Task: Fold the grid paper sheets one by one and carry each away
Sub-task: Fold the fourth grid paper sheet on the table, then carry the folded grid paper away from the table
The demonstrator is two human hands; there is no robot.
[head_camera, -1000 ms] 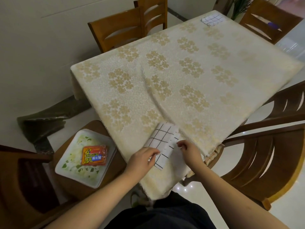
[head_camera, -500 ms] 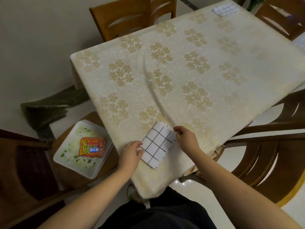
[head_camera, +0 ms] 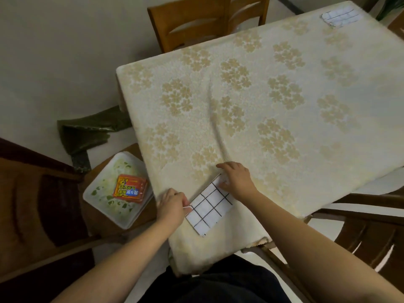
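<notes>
Folded grid paper pressed at the near table corner

Left hand pinches its left edge; right hand rests on its far end. Second sheet lies far right.

Table covered by a cream cloth with gold flower clusters. Wooden chair at its far side. White tray on a wooden seat left of the table's near corner, bearing an orange packet. Dark green bag on the floor, left of the table.
</notes>
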